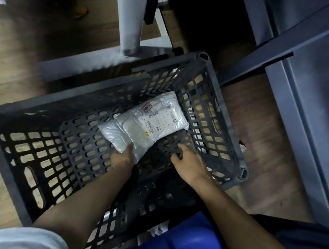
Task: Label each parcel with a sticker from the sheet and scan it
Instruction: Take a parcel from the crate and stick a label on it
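**Parcel in crate, both hands inside**

A dark slatted plastic crate [15,157] is seen from above on a wood-look floor [3,70]. One parcel [144,121], a white plastic mailer bag, lies on the crate bottom toward the far right corner, set diagonally. A printed shipping label [161,120] with barcodes is seen on its upper face, and a small reddish sticker [146,107] is noted near the far edge.

The left hand [122,159] is placed at the near end of the parcel; the thumb lies on top of the bag and the other fingers are hidden beneath it, so the end appears pinched. The right hand [189,162] rests just beside the parcel, apart from it, with fingers loosely bent against the crate bottom and nothing held.

A grey metal post [129,12] stands behind the crate. A blue object [188,247] lies at the near edge.
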A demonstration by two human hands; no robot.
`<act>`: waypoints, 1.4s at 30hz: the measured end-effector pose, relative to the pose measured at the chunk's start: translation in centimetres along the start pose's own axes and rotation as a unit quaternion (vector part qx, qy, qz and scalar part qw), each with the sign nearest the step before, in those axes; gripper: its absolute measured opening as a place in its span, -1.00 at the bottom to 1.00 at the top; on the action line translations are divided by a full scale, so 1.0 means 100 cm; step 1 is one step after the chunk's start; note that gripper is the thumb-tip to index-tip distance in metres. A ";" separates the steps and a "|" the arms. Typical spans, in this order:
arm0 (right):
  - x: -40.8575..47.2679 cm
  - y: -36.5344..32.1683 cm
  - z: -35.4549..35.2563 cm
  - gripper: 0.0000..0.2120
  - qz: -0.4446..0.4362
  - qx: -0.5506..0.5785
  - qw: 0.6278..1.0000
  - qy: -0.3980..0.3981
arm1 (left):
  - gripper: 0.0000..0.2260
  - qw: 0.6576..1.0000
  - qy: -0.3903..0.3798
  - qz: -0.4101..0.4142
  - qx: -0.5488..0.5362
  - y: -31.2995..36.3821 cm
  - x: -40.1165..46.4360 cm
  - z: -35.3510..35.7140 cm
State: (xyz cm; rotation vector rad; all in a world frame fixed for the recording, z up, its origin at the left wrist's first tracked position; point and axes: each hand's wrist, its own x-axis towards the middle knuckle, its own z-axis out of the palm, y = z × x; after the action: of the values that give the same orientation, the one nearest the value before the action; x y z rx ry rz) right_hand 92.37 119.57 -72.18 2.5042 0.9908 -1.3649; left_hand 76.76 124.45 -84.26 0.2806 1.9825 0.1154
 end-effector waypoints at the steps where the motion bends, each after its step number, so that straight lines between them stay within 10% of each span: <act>1: 0.000 0.000 0.000 -0.48 0.000 -0.003 1.000 0.001 | -0.42 0.999 -0.017 0.002 -0.029 0.000 0.001 -0.002; 21: -0.040 -0.011 -0.044 -0.50 -0.061 -0.046 0.997 0.030 | -0.66 0.976 -0.092 0.165 -0.107 0.005 -0.021 -0.050; 42: -0.172 -0.030 -0.167 -0.73 -0.159 -0.135 0.944 0.257 | -0.68 0.918 -0.128 0.332 -0.176 0.065 -0.158 -0.130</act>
State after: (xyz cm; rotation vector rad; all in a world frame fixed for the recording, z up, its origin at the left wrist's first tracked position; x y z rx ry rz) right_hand 95.91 120.17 -48.27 2.6066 1.6115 -0.5570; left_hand 72.10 127.41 -63.49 0.6848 1.4988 0.8209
